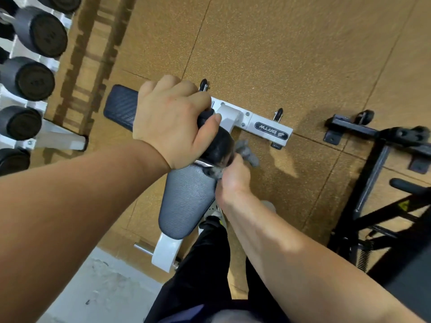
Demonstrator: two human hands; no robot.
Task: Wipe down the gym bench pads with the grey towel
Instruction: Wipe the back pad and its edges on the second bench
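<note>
On my feed the floor is tan speckled rubber tiling (291, 54) with dark seams, giving way to a pale concrete strip (93, 287) at the lower left. A white rack of round black dumbbells (35, 78) runs down the left edge, and a black steel machine frame (373, 173) stands at the right.

The white metal bench frame (271, 131) lies across the middle, with a logo plate on its crossbar and small black wheels (278, 114) on the far side. It carries two dark grey, ribbed pads. The far pad (121, 108) reaches toward the dumbbell rack. The near pad (186, 201) tapers as it comes toward me.

I see the left hand (172, 122) clamped over the far pad, fingers curled across its far edge and the thumb hooked round the rounded black end. The right hand (233, 176) sits just beside it, lower and to the right, at the spot where the two pads meet. It is closed round the grey towel (247, 152), which is bunched up. One fold of cloth is pressed into the joint between the pads, and a loose end sticks out past the fingers above the floor. How the fingers lie under the cloth I cannot tell.

Below the arms, a leg in black trousers (205, 264) stands close against the bench, with a light shoe (214, 213) beside the near pad.
</note>
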